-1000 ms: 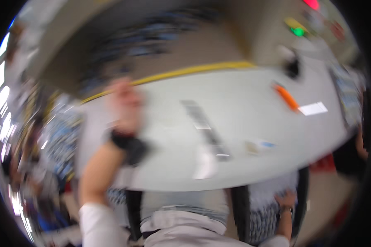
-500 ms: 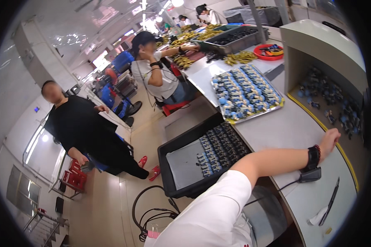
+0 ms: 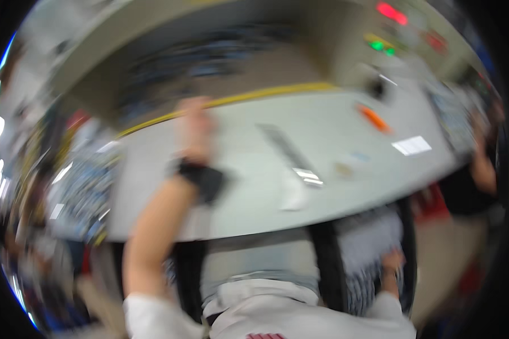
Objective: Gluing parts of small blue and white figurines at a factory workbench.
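Note:
The whole picture is smeared by motion. My left hand [image 3: 197,127] rests at the yellow-edged front of a cream booth, its wrist wearing a black band with a dark box. Its fingers are too blurred to read. Inside the booth, beyond that hand, lies a heap of small blue and dark pieces [image 3: 209,56]. Down at the lower right, my right hand [image 3: 393,260] is over a black crate [image 3: 408,243] holding a pale sheet and rows of small dark pieces. Whether its fingers hold anything cannot be made out.
On the pale worktop [image 3: 237,198] lie a dark strip-like tool [image 3: 288,147], a white scrap [image 3: 293,192] and an orange tool [image 3: 373,118]. A tray of blue pieces [image 3: 82,189] stands left. Another person's arm [image 3: 482,164] shows at the right, beside another filled tray [image 3: 452,116].
The view has swung right, bringing the booth's front, worktop and my right hand over a crate into sight. My left hand stays by the yellow edge.

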Demonstrator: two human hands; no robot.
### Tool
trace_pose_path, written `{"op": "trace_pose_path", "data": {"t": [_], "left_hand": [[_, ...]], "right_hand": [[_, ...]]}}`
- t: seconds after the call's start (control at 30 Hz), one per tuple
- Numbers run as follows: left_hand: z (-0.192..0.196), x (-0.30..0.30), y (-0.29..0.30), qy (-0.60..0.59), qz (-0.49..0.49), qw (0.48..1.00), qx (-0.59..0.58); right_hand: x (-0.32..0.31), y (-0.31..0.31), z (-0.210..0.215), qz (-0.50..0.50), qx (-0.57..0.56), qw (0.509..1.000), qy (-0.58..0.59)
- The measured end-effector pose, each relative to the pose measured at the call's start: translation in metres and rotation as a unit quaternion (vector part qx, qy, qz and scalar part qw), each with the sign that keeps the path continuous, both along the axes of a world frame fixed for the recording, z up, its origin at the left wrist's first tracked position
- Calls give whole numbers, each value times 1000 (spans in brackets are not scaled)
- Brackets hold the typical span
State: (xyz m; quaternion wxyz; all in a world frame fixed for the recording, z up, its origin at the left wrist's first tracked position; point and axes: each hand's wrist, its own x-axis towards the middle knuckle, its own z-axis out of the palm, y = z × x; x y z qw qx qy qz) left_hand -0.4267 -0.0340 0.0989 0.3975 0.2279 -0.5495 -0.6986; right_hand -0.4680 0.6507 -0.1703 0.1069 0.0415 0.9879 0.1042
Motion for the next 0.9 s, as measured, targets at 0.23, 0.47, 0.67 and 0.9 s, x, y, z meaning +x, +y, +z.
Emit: {"op": "trace_pose_path", "data": {"t": [0.23,0.47,0.67,0.9], "left_hand": [[15,-33,-18,84,-133,982,103],[10,-20,31,67,-86,991,73],[36,-18,22,135,-191,969,81],[30,-15,7,142,-131,967,164]], "right_hand": [[-21,-13,98,-193,-478,815,265],[39,-113,252,-319,-841,424,105],[44,-265,334,-3,-903,321,-285],[-19,-497,368,97,-887,370,-258]]}}
